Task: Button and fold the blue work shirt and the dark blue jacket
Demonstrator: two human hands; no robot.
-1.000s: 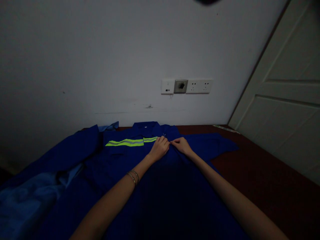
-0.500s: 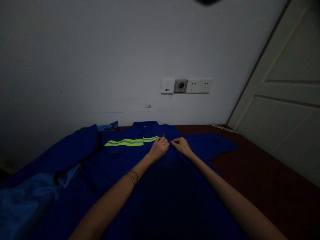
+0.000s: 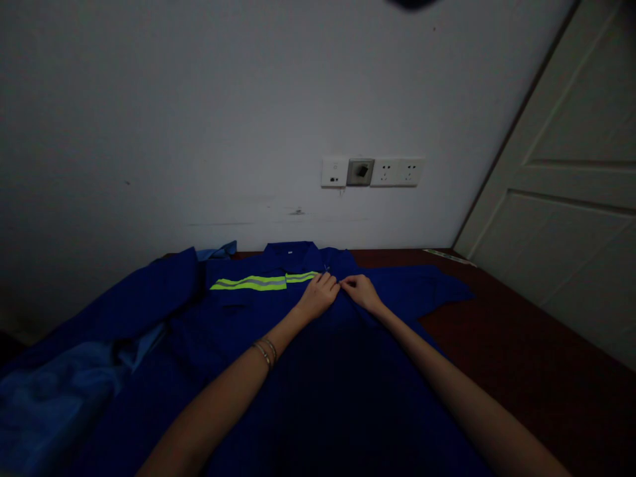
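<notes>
A dark blue work jacket [image 3: 258, 318] lies spread out, collar towards the wall, with a yellow-green and grey reflective strip [image 3: 248, 283] across its chest. My left hand [image 3: 320, 295], a bracelet on its wrist, is closed over the cloth at the right end of the strip. Close beside it, my right hand [image 3: 361, 291] pinches the jacket between thumb and fingers, and a fold runs down from there. The fingertips of both hands nearly meet. A small pale thing [image 3: 326, 267] shows just above my left fingers; its kind cannot be made out.
Light blue cloth [image 3: 64, 391] lies at the lower left, beside a dark blue sleeve. Underneath is a dark red-brown surface [image 3: 487, 338]. Behind stands a white wall with sockets and a switch [image 3: 372, 172]. A pale panelled door [image 3: 571, 232] rises at the right.
My left hand has shifted slightly right, closer to my right hand. Both stay at the same part of the jacket. The whole view has moved a little.
</notes>
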